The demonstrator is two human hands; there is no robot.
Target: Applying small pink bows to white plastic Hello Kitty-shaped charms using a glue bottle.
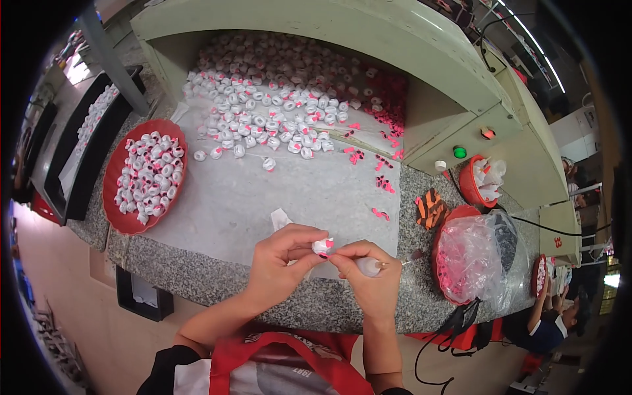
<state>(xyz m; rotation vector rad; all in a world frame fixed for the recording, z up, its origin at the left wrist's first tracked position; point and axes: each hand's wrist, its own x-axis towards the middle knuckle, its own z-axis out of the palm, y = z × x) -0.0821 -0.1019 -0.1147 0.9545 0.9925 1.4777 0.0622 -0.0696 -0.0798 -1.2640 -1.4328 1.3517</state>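
My left hand (282,261) pinches a small round white piece (321,246) with pink and black bits on it, above the front part of the paper sheet. My right hand (368,280) meets it from the right, thumb and fingertip pressed at its lower edge beside a black-and-pink bit (323,256). Tucked in that same hand is a small translucent squeeze bottle (368,266), its thin tip pointing right. Behind the left fingers lies a crumpled white tissue (280,218). Several loose pink-and-black bits (382,184) lie farther right on the paper.
A large heap of similar white pieces (263,99) spreads under a pale green cabinet (316,23). One red bowl (117,210) of pieces stands left. Another bowl (436,247), with plastic bags, stands right, near an orange-and-black cloth (431,209) and an orange tub (469,184).
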